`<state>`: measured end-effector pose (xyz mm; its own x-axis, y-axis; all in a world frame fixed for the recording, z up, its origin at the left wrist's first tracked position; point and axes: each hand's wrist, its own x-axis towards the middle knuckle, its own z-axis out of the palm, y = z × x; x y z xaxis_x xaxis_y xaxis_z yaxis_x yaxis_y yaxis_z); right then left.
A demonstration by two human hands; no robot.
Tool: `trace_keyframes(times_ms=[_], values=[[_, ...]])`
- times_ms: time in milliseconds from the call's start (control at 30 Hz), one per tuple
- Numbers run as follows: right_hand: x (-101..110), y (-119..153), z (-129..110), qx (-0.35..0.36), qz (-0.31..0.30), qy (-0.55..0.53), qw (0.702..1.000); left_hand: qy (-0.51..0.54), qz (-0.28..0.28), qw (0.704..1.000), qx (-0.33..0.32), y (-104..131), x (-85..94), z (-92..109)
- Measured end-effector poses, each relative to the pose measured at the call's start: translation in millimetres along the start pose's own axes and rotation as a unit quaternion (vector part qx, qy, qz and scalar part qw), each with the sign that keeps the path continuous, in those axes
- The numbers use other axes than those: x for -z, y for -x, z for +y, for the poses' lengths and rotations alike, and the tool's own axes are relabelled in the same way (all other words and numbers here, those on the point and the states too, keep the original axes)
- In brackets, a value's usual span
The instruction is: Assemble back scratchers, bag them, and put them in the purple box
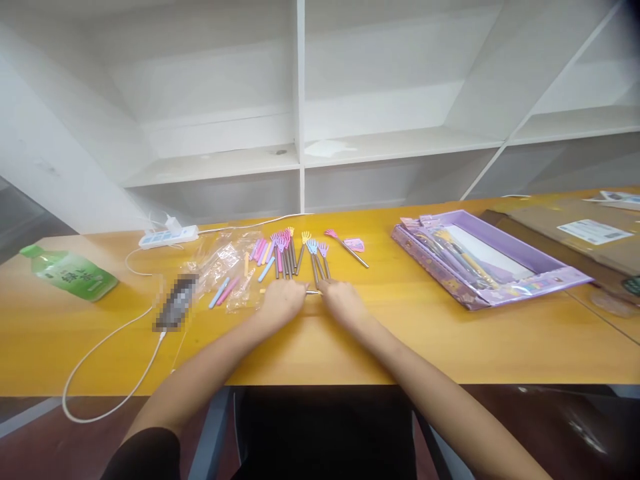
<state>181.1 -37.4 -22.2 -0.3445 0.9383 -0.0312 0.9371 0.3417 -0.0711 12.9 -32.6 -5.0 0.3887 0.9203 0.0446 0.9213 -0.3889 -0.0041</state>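
1. Head view, grip: left hand (284, 300) is curled nearly closed, its fingers wrapped about a thin rod (313, 292).
2. The right hand (344, 300) is also drawn closed, fingertips pinching the rod's other end; its palm is turned down, so the exact finger placement cannot be told.
3. The rod lies low over the yellow table (430, 347), bridging the narrow gap between the hands, its long axis running left to right.
4. Just beyond the right hand, a blue-headed scratcher (313, 247) and a purple-headed scratcher (323, 249) point away from the person, handles toward that hand.
5. Farther right, a pink-headed scratcher (332, 234) lies diagonally, head far left, handle near right, beside a pink packet (355, 245).
6. Left of the hands are colored tubes (231, 288) and clear plastic bags (220, 257); well to the right sits a purple tray (530, 250).
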Motion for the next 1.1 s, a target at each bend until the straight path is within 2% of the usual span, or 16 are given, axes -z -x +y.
trace_keyframes(times_ms=[100,200,400,500,867,1100], values=[[-9,0,7,0.001,-0.001,-0.011,1.0,-0.022,-0.025,0.999,-0.034,2,0.1,-3],[-12,0,18,-0.007,0.006,-0.019,1.0,-0.034,-0.039,0.998,-0.038,0,3.5,-8],[-15,-3,21,-0.037,0.038,-0.04,0.998,-0.038,-0.004,0.999,0.03,-8,8.5,-20],[-19,-5,23,-0.042,0.044,-0.051,0.997,-0.037,-0.018,0.998,0.044,-7,7.2,-24],[-34,-6,32,-0.038,0.075,-0.085,0.993,-0.01,-0.041,0.999,-0.014,-1,-12.6,-17],[-41,-6,36,-0.028,0.104,-0.124,0.986,-0.009,-0.032,0.999,-0.015,2,-16.5,-12]])
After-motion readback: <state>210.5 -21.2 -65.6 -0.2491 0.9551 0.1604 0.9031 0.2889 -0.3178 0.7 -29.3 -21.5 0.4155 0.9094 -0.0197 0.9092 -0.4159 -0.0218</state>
